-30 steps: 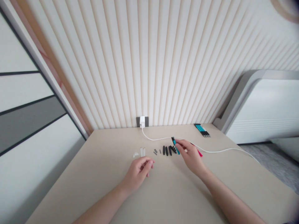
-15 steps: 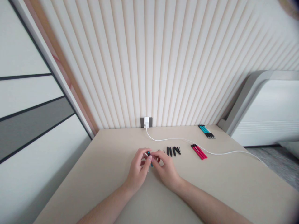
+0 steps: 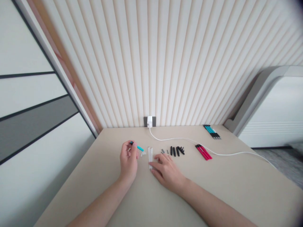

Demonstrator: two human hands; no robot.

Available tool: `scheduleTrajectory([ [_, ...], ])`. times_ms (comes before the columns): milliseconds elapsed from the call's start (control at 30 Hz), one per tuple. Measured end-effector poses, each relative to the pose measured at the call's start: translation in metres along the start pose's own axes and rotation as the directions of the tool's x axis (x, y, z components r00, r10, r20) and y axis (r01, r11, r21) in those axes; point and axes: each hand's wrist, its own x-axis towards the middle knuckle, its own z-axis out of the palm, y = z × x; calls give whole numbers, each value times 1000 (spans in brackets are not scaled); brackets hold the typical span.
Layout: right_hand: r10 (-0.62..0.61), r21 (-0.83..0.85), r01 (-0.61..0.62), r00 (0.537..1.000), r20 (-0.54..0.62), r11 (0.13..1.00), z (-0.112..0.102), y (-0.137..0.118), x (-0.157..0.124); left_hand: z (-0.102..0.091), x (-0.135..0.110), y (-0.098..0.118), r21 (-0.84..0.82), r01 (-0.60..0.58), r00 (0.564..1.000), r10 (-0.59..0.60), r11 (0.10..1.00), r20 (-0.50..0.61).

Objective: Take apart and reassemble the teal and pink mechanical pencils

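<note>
My left hand [image 3: 128, 162] has its fingers clamped on a teal barrel [image 3: 140, 148]; my right hand [image 3: 167, 172] is at thin white tubes [image 3: 150, 153] (gripping or not, I cannot tell).

There's room to pass over the tabletop [image 3: 146, 197] at lower centre; higher up, thin white rods [image 3: 150, 154] and black pen parts [image 3: 178, 151] block the way, a white cable [image 3: 222, 154] behind.

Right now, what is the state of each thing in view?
Turquoise barrel: held in left hand
White rods: lying side by side, right hand at them
White pieces: lying loose
Grey pieces: lying loose
Black pieces: lying loose
Red barrels: lying together
Turquoise pens: lying together
Charger: plugged in
Cable: slack
</note>
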Motion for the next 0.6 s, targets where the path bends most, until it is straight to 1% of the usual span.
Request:
scheduleTrajectory([
  [67, 0, -14, 0, 1000, -10, 1000, -1, 0, 0, 0, -1, -2, -10, 11, 1000, -10, 1000, 15],
  [200, 23, -13, -23, 999, -43, 1000, -5, 3, 0, 2, -5, -5, 14, 57, 995, -58, 998, 84],
  [300, 81, 30, -79, 992, -97, 996, -8, 8, 0, 3, -10, -3, 79, 97, 977, -110, 992, 184],
  [367, 159, 116, -141, 975, -158, 983, -9, 12, -1, 5, -14, -2, 131, 113, 952, -145, 985, 269],
  [500, 343, 345, -248, 906, -250, 905, -8, 19, -2, 5, -22, -3, 211, 114, 905, -189, 971, 382],
  [533, 368, 382, -256, 894, -257, 888, -8, 19, -2, 4, -23, -4, 227, 107, 891, -195, 968, 410],
  [600, 382, 423, -251, 886, -263, 871, -8, 20, -2, 3, -24, -6, 259, 80, 868, -195, 962, 456],
])
